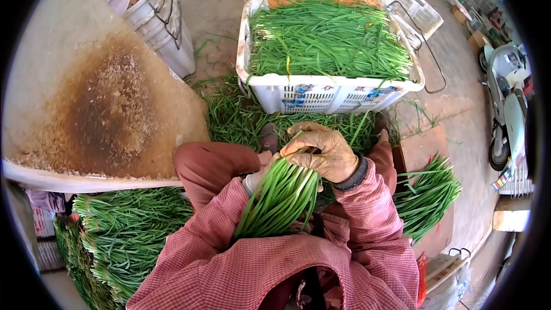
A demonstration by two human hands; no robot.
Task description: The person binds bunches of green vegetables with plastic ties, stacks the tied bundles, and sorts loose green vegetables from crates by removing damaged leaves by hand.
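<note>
A bunch of long green stalks (281, 198) lies across the lap, its pale ends pointing away from the body. My right hand (328, 152), in a tan, soiled glove, curls its fingers and thumb round those pale ends from above. On the bunch's left side is my left hand (261, 175), wrapped against the stalks and partly hidden by them. Ahead stands a white plastic crate (338, 83) filled with similar green stalks (333, 40). Loose stalks (235, 117) cover the ground around the feet.
A stained board (115, 103) is at the left, with stacked green bundles (135, 229) below it. White crates (166, 28) stand behind the board. Another green bundle (427, 198) lies on a brown board (427, 143) at the right. A scooter (508, 100) is parked farther right.
</note>
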